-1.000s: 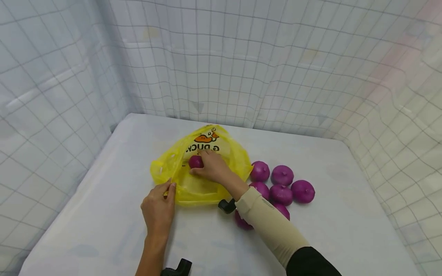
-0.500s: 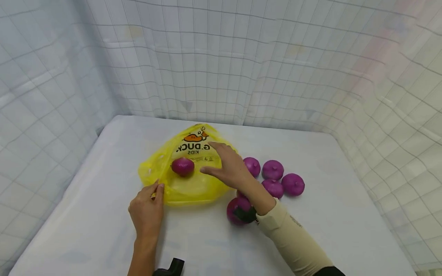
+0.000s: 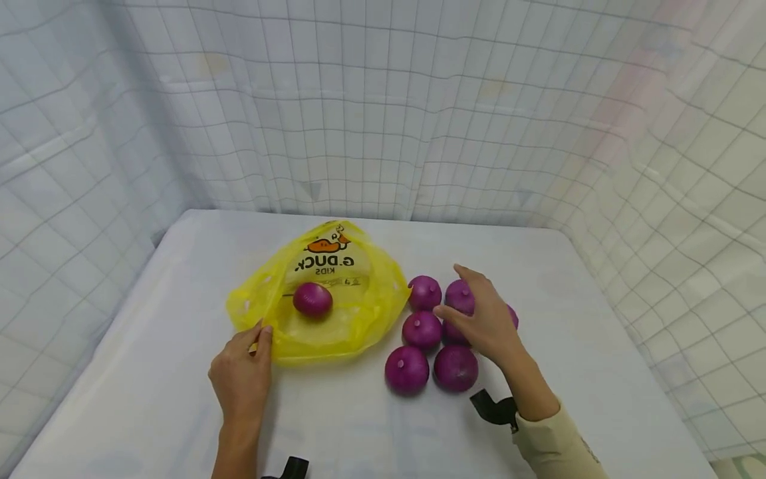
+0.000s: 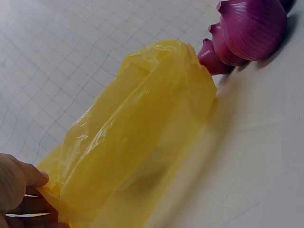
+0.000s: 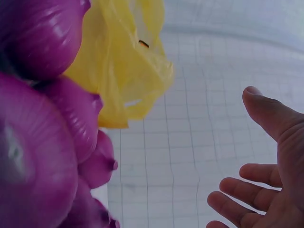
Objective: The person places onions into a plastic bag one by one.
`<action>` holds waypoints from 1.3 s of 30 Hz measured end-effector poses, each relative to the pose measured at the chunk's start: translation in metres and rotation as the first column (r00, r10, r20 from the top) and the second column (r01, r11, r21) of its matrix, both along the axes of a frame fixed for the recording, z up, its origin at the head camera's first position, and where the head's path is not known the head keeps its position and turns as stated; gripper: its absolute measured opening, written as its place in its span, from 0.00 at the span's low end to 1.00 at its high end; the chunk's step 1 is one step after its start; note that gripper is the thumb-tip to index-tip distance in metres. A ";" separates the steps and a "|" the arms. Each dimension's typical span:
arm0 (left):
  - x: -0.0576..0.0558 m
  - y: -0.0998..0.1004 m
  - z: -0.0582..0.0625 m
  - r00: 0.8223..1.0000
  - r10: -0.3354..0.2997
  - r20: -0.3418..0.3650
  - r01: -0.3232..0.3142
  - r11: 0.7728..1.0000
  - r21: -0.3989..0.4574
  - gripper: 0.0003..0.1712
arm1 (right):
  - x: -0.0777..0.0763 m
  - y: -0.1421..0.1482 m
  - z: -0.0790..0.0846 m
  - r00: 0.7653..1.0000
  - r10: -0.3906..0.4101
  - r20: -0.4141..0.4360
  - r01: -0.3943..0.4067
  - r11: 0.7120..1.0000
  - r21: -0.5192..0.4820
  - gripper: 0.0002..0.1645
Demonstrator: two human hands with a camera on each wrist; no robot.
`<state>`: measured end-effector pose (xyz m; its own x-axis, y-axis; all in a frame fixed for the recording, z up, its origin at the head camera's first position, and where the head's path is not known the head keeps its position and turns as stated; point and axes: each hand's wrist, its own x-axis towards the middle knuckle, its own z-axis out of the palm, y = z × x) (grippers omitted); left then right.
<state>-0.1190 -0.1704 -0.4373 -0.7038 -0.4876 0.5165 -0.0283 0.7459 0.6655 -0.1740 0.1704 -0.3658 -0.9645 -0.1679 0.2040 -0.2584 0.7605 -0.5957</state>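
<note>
My left hand (image 3: 242,372) pinches the near left edge of a yellow plastic bag (image 3: 377,319), printed with a duck, and its mouth gapes. One purple onion (image 3: 312,300) lies inside the bag on its inner wall. To the right of the bag several more purple onions (image 3: 407,370) sit close together in rows. Above the right side of that group my right hand (image 3: 487,319) hovers, thumb and fingers spread and holding nothing; it hides part of the onions behind it. In the right wrist view, the onions (image 5: 33,156) stand to the left of the spread fingers (image 5: 244,197).
A white-covered table (image 3: 335,426) carries everything. White curtains with a grid pattern (image 3: 359,113) rise behind it and on both sides. Black camera mounts (image 3: 495,407) stick out from the wrists.
My right hand has let go of an onion inside the bag, drawn out and moved right over the onion group. The left hand keeps its pinch on the bag's edge.
</note>
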 end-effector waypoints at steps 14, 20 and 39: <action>0.000 -0.005 0.007 1.000 -0.001 -0.007 0.001 1.000 -0.007 0.14 | 0.002 0.081 -0.039 0.976 -0.211 0.059 0.210 0.977 0.016 0.50; 0.000 -0.005 0.007 1.000 0.009 0.003 -0.009 1.000 -0.017 0.14 | 0.000 0.093 -0.055 0.967 -0.236 0.101 0.229 0.971 0.075 0.52; 0.000 -0.004 0.007 1.000 0.011 0.007 -0.011 1.000 -0.024 0.13 | -0.015 0.103 -0.089 0.941 -0.203 0.269 0.195 0.979 0.057 0.60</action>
<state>-0.1194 -0.1746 -0.4305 -0.7025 -0.4830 0.5227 -0.0413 0.7609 0.6476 -0.1887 0.2732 -0.4547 -0.9968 0.0315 -0.0729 0.0691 0.7977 -0.5991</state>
